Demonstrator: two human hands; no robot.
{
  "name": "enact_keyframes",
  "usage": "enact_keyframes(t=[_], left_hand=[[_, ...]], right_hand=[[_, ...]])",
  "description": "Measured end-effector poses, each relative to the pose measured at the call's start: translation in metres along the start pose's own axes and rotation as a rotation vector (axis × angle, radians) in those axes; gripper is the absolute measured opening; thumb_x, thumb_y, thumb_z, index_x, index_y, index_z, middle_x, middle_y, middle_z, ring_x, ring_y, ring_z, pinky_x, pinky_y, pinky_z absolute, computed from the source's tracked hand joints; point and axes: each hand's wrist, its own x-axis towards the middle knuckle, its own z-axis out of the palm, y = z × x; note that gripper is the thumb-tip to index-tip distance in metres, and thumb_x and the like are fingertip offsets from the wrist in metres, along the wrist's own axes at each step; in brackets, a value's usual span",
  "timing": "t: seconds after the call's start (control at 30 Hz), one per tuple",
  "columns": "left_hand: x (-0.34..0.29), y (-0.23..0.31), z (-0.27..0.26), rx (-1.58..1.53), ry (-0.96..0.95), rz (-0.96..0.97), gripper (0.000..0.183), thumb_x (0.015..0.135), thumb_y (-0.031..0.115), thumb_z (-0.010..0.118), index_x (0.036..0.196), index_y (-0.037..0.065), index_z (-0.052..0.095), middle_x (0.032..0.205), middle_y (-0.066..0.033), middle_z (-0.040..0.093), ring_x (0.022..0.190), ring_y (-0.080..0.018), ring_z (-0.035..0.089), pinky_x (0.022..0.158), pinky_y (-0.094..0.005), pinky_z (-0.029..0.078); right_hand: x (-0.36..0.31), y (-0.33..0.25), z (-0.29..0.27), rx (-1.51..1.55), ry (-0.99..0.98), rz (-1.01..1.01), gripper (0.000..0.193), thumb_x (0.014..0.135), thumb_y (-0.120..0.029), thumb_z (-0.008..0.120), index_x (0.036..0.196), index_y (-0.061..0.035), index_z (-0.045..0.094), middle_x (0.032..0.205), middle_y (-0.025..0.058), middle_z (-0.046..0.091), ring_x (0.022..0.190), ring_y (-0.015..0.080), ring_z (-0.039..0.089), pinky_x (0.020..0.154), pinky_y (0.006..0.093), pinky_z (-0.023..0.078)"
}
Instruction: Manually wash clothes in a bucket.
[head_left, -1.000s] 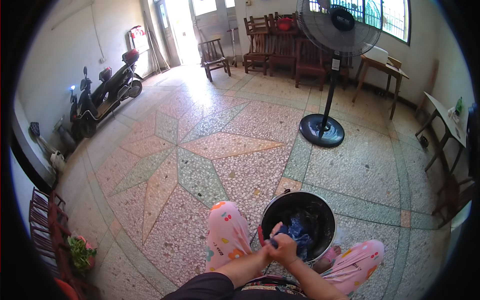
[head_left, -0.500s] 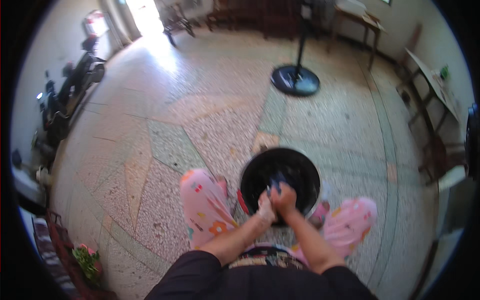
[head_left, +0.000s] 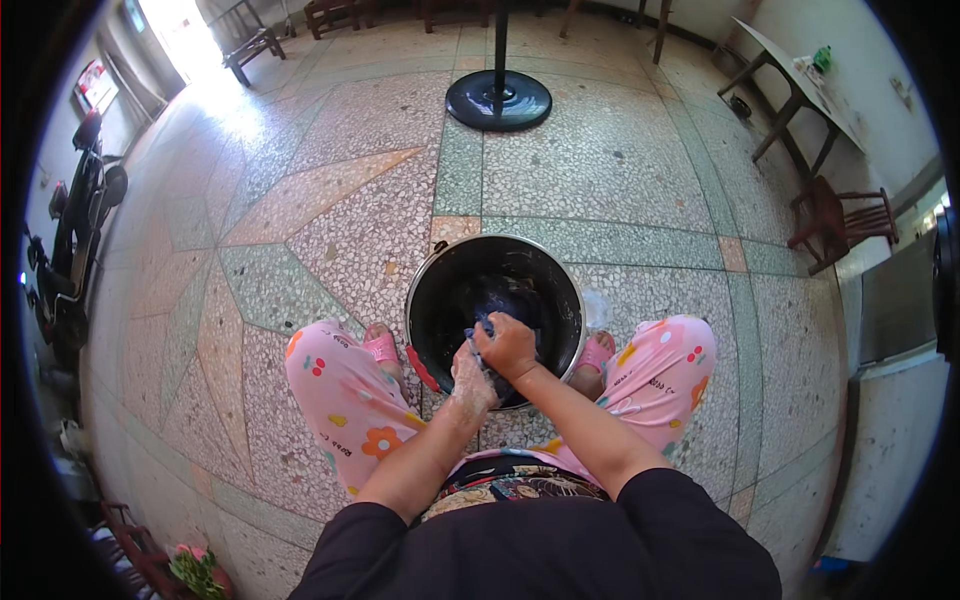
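Note:
Between my knees stands a round black bucket [head_left: 430, 300] with a light rim and a red piece on its left side. Inside it lies a wet dark blue cloth [head_left: 497, 298], bunched up; its lower part is lost in the bucket's shadow. My left hand [head_left: 471, 374], streaked with whitish suds, grips a fold of the cloth over the near part of the bucket. Pressed against it, my right hand [head_left: 508, 346] is closed round the cloth too. The fingertips of both hands are partly hidden.
A black round stand base [head_left: 499, 101] with a pole rises beyond the bucket. A small clear plastic item [head_left: 596, 308] lies right of the bucket. Farther off are a wooden chair [head_left: 842, 222], a table [head_left: 795, 75] on the right, and a motor scooter [head_left: 75, 240] along the left wall.
The view has shifted, so the bucket and stand base appear farther left and higher. My hands remain together on the cloth inside the bucket.

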Motion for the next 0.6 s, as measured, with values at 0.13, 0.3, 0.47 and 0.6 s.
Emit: enact_keyframes(t=[0.13,0.3,0.47,0.6], left_hand=[[0.052,0.012,-0.1,0.924,0.335,1.032,0.031,0.079,0.03,0.049,0.102,0.01,0.057,0.076,-0.0032,0.056,0.064,-0.0167,0.053,0.068,-0.0266,0.047],[0.013,0.009,-0.045,0.673,-0.036,0.492,0.032,0.079,0.03,0.049,0.1,0.008,0.057,0.084,-0.0048,0.06,0.071,-0.0194,0.059,0.072,-0.0307,0.049],[-0.006,0.045,0.027,0.086,0.003,0.083,0.032,0.079,0.034,0.046,0.09,0.007,0.06,0.091,-0.0086,0.063,0.083,-0.0257,0.061,0.077,-0.0397,0.05],[0.0,0.068,0.017,0.014,0.072,0.041,0.03,0.078,0.03,0.051,0.094,0.005,0.058,0.097,-0.0145,0.061,0.086,-0.0329,0.06,0.08,-0.0492,0.048]], right_hand=[[-0.037,-0.081,-0.026,0.312,-0.18,-0.342,0.015,0.065,-0.022,0.062,0.062,-0.0112,0.051,0.065,0.0085,0.054,0.064,0.0267,0.057,0.056,0.0356,0.046],[-0.008,-0.021,-0.005,0.196,-0.086,-0.037,0.021,0.07,-0.028,0.061,0.069,-0.0074,0.056,0.071,0.0136,0.058,0.065,0.0327,0.057,0.059,0.0404,0.047],[0.028,0.047,0.003,0.694,-0.329,0.5,0.022,0.074,-0.021,0.061,0.083,-0.0016,0.061,0.077,0.0097,0.065,0.065,0.02,0.061,0.063,0.0308,0.048],[0.045,0.076,-0.022,1.223,-0.397,0.745,0.014,0.07,-0.007,0.06,0.083,-0.0026,0.06,0.075,0.005,0.06,0.072,0.0143,0.058,0.068,0.0256,0.046]])
